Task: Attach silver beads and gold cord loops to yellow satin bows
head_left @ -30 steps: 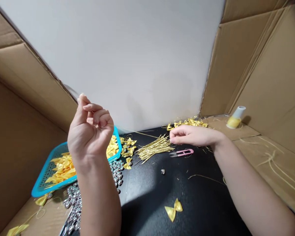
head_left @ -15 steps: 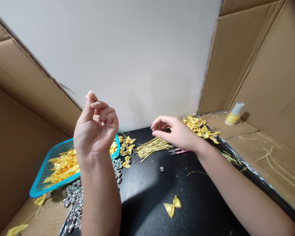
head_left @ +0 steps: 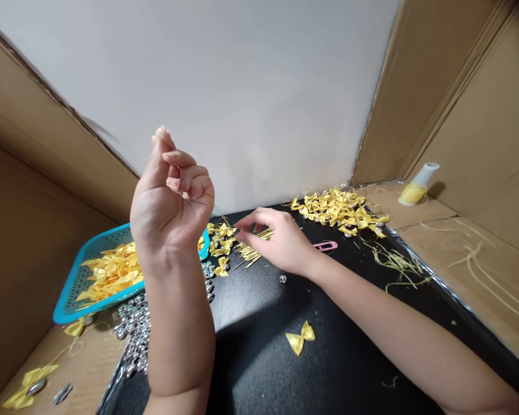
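My left hand (head_left: 173, 196) is raised in front of the white wall, thumb and fingertips pinched together; whatever they hold is too small to make out. My right hand (head_left: 277, 239) hovers over a bundle of gold ties (head_left: 248, 252), its thumb and fingers apart with nothing visible between them. The hand hides part of that bundle. Pink-handled thread snips (head_left: 326, 246) lie behind my right wrist, partly covered. On the black table (head_left: 259, 357) are a single yellow bow (head_left: 301, 338) and, farther back, a small silver bead (head_left: 282, 279).
A blue basket (head_left: 64, 311) of yellow bows stands left, beside many silver beads (head_left: 136, 328). Finished-looking bows with beads (head_left: 337, 210) are heaped at the back right, near thread scraps (head_left: 395, 262). A white cone of yellow thread (head_left: 419, 183) stands on cardboard. Cardboard walls flank both sides.
My right hand has moved left, from beside the snips to above the gold ties. My left hand stays pinched and sits slightly higher in view. The camera view has shifted a little.
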`<state>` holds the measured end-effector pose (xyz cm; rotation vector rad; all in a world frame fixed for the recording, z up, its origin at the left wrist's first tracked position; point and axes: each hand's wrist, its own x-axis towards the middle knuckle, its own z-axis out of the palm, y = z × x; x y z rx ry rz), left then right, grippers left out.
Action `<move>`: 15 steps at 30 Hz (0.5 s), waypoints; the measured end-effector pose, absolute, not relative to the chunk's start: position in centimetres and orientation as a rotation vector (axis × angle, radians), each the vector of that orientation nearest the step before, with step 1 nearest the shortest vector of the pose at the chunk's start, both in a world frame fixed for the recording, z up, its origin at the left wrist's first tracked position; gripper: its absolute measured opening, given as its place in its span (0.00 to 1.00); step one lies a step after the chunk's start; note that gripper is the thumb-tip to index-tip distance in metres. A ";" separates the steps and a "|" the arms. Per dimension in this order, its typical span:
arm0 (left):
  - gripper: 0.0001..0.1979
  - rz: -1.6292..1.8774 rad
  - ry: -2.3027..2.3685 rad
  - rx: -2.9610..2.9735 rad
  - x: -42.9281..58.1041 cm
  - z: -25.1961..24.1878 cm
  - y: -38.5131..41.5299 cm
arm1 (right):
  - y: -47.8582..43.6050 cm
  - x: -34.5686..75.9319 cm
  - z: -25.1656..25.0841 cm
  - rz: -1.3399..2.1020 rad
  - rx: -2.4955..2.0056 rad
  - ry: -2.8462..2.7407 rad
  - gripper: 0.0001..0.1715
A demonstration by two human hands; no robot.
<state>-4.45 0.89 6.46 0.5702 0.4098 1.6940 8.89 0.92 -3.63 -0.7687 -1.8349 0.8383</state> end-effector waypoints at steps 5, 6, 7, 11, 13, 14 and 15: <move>0.19 1.684 0.415 0.579 -4.0 6.4 1.0 | 1.5 8.9 -3.6 0.993 -0.734 -1.790 0.08; 0.19 1.683 0.418 0.588 -4.0 6.4 1.0 | 1.6 8.9 -3.7 1.007 -0.720 -1.786 0.08; 0.18 1.685 0.423 0.594 -3.9 6.4 1.0 | 1.6 8.8 -3.8 1.014 -0.705 -1.780 0.08; 0.18 1.697 0.448 0.588 -3.7 6.5 0.9 | 1.6 8.6 -4.0 0.962 -0.676 -1.745 0.03; 0.18 1.708 0.449 0.587 -3.7 6.6 0.9 | 1.6 8.7 -4.0 0.930 -0.682 -1.737 0.02; 0.18 1.714 0.448 0.587 -3.8 6.6 0.8 | 1.6 8.8 -4.0 0.920 -0.688 -1.737 0.03; 0.19 1.721 0.446 0.586 -3.8 6.6 0.8 | 1.7 8.9 -3.9 0.914 -0.695 -1.742 0.03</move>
